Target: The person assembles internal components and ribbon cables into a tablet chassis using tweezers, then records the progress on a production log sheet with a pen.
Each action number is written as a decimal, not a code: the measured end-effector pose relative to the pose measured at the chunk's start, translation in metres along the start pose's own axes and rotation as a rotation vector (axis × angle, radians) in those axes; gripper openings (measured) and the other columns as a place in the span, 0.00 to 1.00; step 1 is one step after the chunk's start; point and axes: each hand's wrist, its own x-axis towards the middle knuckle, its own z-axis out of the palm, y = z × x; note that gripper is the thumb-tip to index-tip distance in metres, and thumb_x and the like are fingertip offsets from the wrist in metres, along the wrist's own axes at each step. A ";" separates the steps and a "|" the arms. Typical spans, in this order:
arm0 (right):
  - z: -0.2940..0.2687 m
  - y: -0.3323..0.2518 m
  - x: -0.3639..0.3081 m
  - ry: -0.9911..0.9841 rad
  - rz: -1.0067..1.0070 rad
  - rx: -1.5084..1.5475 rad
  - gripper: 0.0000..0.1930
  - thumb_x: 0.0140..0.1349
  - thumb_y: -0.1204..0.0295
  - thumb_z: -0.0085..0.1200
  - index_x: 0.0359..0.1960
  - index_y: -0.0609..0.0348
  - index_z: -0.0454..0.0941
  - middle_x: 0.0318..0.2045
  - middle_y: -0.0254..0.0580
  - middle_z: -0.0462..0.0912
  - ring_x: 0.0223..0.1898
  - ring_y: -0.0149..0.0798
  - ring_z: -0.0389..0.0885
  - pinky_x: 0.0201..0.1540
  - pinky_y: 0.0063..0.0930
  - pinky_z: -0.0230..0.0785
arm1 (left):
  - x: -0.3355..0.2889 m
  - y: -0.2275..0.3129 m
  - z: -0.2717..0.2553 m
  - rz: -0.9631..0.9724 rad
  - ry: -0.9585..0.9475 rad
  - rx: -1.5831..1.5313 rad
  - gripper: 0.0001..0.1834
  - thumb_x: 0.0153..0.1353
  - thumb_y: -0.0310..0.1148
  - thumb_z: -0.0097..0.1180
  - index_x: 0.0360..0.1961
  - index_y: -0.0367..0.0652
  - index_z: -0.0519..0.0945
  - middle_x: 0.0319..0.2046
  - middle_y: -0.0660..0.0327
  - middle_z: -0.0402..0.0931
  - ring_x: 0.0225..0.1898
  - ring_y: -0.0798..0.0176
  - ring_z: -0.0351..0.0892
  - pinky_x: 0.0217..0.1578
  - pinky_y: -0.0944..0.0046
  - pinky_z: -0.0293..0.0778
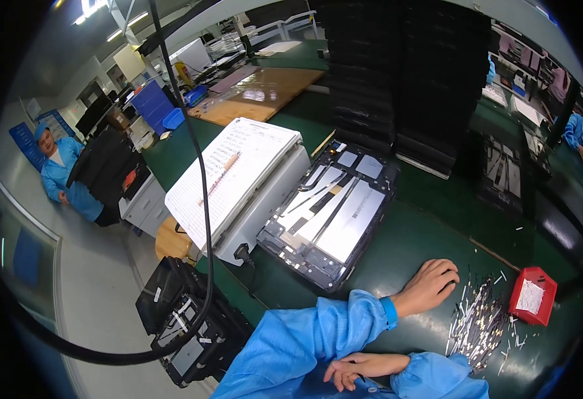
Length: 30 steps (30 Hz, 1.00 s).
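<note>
My left hand (428, 286) rests palm down on the green tabletop, its bent fingers slightly apart and nothing visible in them. A blue band circles its wrist. Just right of its fingertips lies a loose pile of small thin strips (479, 322), pale and dark. Nearer the table's front edge, my right hand (361, 368) hangs loosely below the left forearm. Its fingers are partly bent and apart, and no object shows in them. An opened tablet-like device (335, 216) with silver battery panels lies beyond my left forearm, touched by neither hand.
A red bin (534, 296) of white pieces stands right of the strips. Written sheets and a pen (222, 176) lie on a grey box (265, 199). Tall black tray stacks (398, 80) rise behind. A black cable (202, 166) crosses the left; a co-worker (65, 169) stands beyond.
</note>
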 end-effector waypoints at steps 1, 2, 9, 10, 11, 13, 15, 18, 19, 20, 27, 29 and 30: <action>0.000 0.000 0.000 0.000 0.003 -0.001 0.24 0.68 0.55 0.28 0.47 0.64 0.69 0.29 0.35 0.74 0.30 0.25 0.69 0.36 0.15 0.63 | 0.000 0.000 0.000 0.000 0.003 0.001 0.06 0.56 0.29 0.49 0.35 0.41 0.73 0.42 0.58 0.68 0.51 0.55 0.63 0.51 0.56 0.58; 0.000 0.000 0.000 0.000 0.003 0.001 0.24 0.68 0.55 0.28 0.47 0.64 0.68 0.30 0.35 0.74 0.30 0.25 0.69 0.36 0.15 0.63 | 0.000 0.000 0.000 0.002 0.001 -0.008 0.07 0.56 0.29 0.49 0.35 0.41 0.73 0.42 0.58 0.68 0.51 0.54 0.63 0.51 0.56 0.58; -0.002 0.003 0.001 -0.011 0.009 0.042 0.25 0.68 0.54 0.28 0.49 0.64 0.68 0.31 0.36 0.74 0.30 0.26 0.69 0.37 0.15 0.63 | -0.001 0.001 -0.002 0.037 0.022 -0.027 0.07 0.55 0.28 0.49 0.35 0.40 0.72 0.42 0.57 0.67 0.50 0.53 0.63 0.51 0.56 0.58; -0.002 0.003 0.001 -0.013 0.010 0.044 0.25 0.68 0.54 0.28 0.49 0.64 0.68 0.31 0.36 0.74 0.30 0.26 0.69 0.37 0.15 0.63 | -0.001 0.001 -0.002 0.034 0.022 -0.027 0.07 0.55 0.28 0.49 0.35 0.40 0.72 0.42 0.57 0.67 0.50 0.53 0.63 0.51 0.56 0.58; -0.001 0.003 0.001 -0.014 0.007 0.029 0.25 0.68 0.54 0.28 0.49 0.64 0.68 0.31 0.36 0.74 0.30 0.26 0.69 0.37 0.15 0.63 | -0.002 0.001 -0.002 0.034 0.024 -0.019 0.06 0.55 0.28 0.49 0.35 0.40 0.72 0.41 0.57 0.67 0.50 0.53 0.63 0.51 0.56 0.58; -0.002 0.001 0.001 -0.012 0.003 0.012 0.25 0.68 0.54 0.28 0.49 0.64 0.68 0.31 0.36 0.74 0.30 0.26 0.69 0.38 0.15 0.63 | -0.001 0.000 -0.002 0.038 0.026 -0.011 0.06 0.55 0.28 0.49 0.35 0.40 0.72 0.41 0.57 0.67 0.50 0.53 0.64 0.51 0.56 0.58; -0.001 -0.001 0.000 0.004 0.026 0.004 0.25 0.68 0.54 0.28 0.49 0.64 0.68 0.31 0.36 0.74 0.30 0.26 0.69 0.37 0.15 0.63 | -0.001 0.000 -0.001 0.037 0.020 -0.024 0.06 0.55 0.28 0.49 0.35 0.40 0.72 0.41 0.56 0.67 0.50 0.54 0.63 0.52 0.56 0.57; -0.001 0.000 0.000 0.003 0.014 -0.009 0.25 0.68 0.54 0.28 0.49 0.64 0.68 0.31 0.36 0.74 0.30 0.26 0.69 0.37 0.15 0.63 | -0.001 0.001 -0.001 0.039 0.017 -0.014 0.06 0.55 0.28 0.49 0.35 0.40 0.72 0.42 0.56 0.67 0.50 0.53 0.63 0.52 0.56 0.57; -0.001 0.000 0.000 0.005 0.012 -0.009 0.25 0.68 0.54 0.28 0.49 0.64 0.68 0.31 0.36 0.74 0.30 0.26 0.69 0.37 0.15 0.63 | -0.001 0.000 -0.001 0.040 0.016 -0.015 0.06 0.55 0.28 0.49 0.35 0.40 0.72 0.42 0.56 0.67 0.50 0.53 0.63 0.52 0.56 0.57; -0.001 -0.001 0.000 0.007 0.015 0.007 0.25 0.68 0.54 0.28 0.49 0.64 0.68 0.31 0.36 0.74 0.30 0.26 0.69 0.37 0.15 0.63 | -0.001 0.000 -0.001 0.040 0.021 -0.016 0.06 0.55 0.28 0.49 0.35 0.40 0.72 0.42 0.56 0.67 0.50 0.53 0.63 0.52 0.55 0.57; -0.002 0.002 0.001 -0.003 0.002 0.027 0.25 0.68 0.54 0.28 0.49 0.64 0.68 0.31 0.35 0.74 0.30 0.25 0.69 0.36 0.15 0.63 | -0.001 -0.001 0.000 0.042 0.018 -0.001 0.07 0.55 0.29 0.50 0.35 0.40 0.73 0.42 0.56 0.68 0.50 0.53 0.64 0.52 0.55 0.58; -0.002 0.003 0.001 -0.003 -0.005 0.020 0.25 0.68 0.54 0.28 0.49 0.64 0.68 0.31 0.35 0.74 0.30 0.25 0.69 0.36 0.15 0.63 | -0.001 -0.001 0.000 0.041 0.012 0.003 0.07 0.55 0.29 0.50 0.35 0.40 0.73 0.42 0.56 0.68 0.50 0.53 0.64 0.52 0.55 0.58; -0.002 0.004 0.001 -0.005 -0.010 0.012 0.25 0.68 0.54 0.28 0.49 0.64 0.68 0.31 0.35 0.74 0.30 0.25 0.69 0.36 0.15 0.63 | -0.001 -0.001 0.000 0.037 0.010 0.009 0.07 0.55 0.29 0.50 0.35 0.40 0.73 0.42 0.56 0.68 0.50 0.53 0.64 0.52 0.55 0.58</action>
